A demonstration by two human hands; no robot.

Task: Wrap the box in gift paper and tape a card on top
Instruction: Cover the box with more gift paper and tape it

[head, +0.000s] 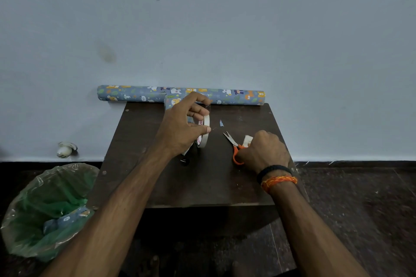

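Far left, on the floor: one bin [48, 211] lined with a green bag, one scrap of printed paper [66, 218] inside. Against the wall, one small white object [65, 149], too blurred to name. On to the dark surface [202, 182]. At its back edge, one roll of gift paper [139, 94], lying along the wall. Just in front, one wrapped box [172, 102], mostly hidden behind the left hand [182, 123]. Left hand raised, fingers curled round one roll of tape [203, 132], held upright, thumb and forefinger pinching what looks like a pulled strip. One tiny paper offcut [221, 123] between the two hands. One pair of orange-handled scissors [235, 145] flat on the surface, blades parted. Right hand [264, 150] down on the handles, fingers curled round them. One white piece [247, 139] touching that hand, perhaps the card, cannot tell.
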